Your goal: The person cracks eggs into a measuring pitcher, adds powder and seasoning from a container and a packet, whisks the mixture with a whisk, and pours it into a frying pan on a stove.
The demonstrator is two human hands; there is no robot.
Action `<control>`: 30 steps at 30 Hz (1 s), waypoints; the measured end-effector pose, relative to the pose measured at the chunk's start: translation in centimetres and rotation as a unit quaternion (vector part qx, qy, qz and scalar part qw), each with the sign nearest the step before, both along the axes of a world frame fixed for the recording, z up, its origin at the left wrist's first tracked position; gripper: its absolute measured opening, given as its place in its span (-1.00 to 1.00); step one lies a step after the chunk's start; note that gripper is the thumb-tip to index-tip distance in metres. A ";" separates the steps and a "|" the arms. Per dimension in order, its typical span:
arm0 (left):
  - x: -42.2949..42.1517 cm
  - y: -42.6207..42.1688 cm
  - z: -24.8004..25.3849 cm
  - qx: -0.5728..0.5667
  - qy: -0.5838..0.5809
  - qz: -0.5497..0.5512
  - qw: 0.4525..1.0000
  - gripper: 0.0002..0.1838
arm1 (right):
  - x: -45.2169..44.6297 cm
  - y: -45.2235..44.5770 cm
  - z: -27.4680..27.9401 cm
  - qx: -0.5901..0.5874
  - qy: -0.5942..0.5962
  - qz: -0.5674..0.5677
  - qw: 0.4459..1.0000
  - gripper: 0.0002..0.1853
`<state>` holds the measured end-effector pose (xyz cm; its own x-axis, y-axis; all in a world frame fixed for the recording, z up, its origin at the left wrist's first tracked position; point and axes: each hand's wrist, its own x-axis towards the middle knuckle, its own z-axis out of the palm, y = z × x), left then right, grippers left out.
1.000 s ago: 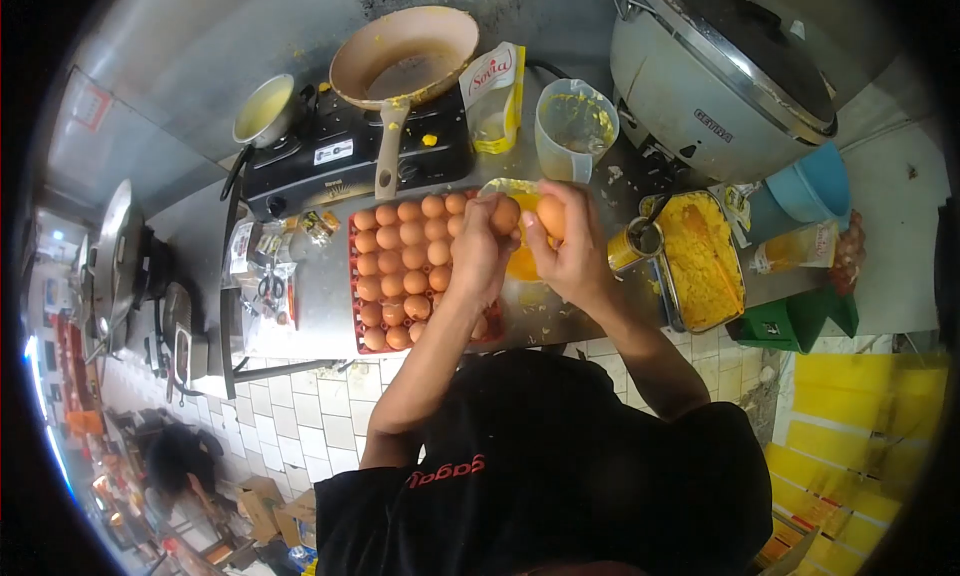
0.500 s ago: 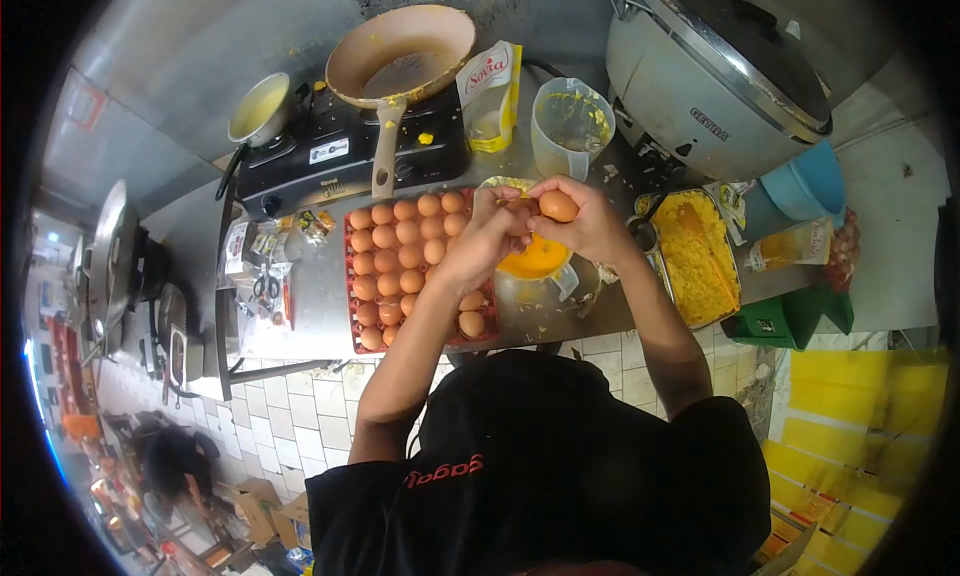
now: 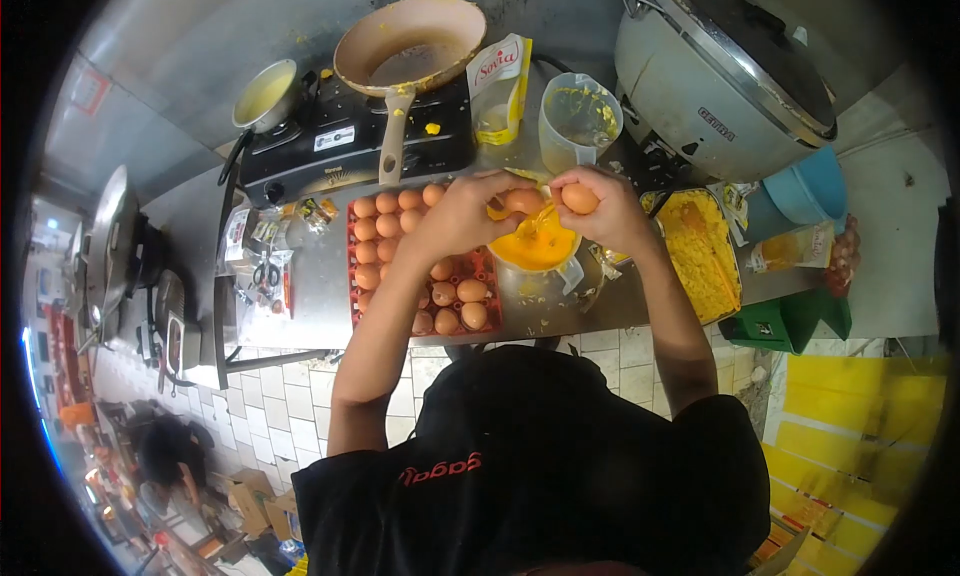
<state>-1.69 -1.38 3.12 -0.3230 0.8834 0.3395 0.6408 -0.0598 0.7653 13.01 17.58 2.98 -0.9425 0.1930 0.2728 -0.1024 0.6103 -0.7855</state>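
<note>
Left fingers [image 3: 492,183] grasping egg [image 3: 522,201], long axis sideways, right fingers [image 3: 600,180] grasping 2nd egg [image 3: 579,198]

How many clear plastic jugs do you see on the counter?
2: the jug of orange-yellow egg under the left hand and right hand, and the residue-smeared jug farther back, beside the pouch. The hands could hide others, though none shows.

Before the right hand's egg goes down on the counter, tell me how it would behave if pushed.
The egg in the right hand would probably roll, its sides being smooth and rounded. It is likely fragile too: the yellow liquid in the jug below looks like cracked egg.
</note>
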 end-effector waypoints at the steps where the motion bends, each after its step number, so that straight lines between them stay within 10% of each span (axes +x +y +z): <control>1: -0.1 0.1 0.3 0.009 0.072 -0.002 0.997 -0.62 | -0.1 0.2 -0.1 0.065 0.023 0.005 0.998 -0.69; 8: 0.4 0.4 0.3 0.007 0.129 0.047 0.991 -0.51 | -0.9 -2.6 -1.7 0.050 0.112 -0.048 0.991 -0.54; 15: 0.3 -4.1 -1.4 0.067 -0.163 0.071 0.982 -0.48 | -2.2 -4.6 -1.1 0.006 0.047 0.032 0.998 -0.47; 21: -0.5 -10.4 -7.7 -0.284 0.165 0.167 0.930 -0.54 | -4.0 -8.1 -0.1 0.173 -0.102 0.100 0.975 -0.63; 30: 0.8 -10.2 -12.8 -0.259 0.189 0.273 0.907 -0.60 | -4.7 -12.9 -3.6 0.217 -0.159 0.122 0.955 -0.69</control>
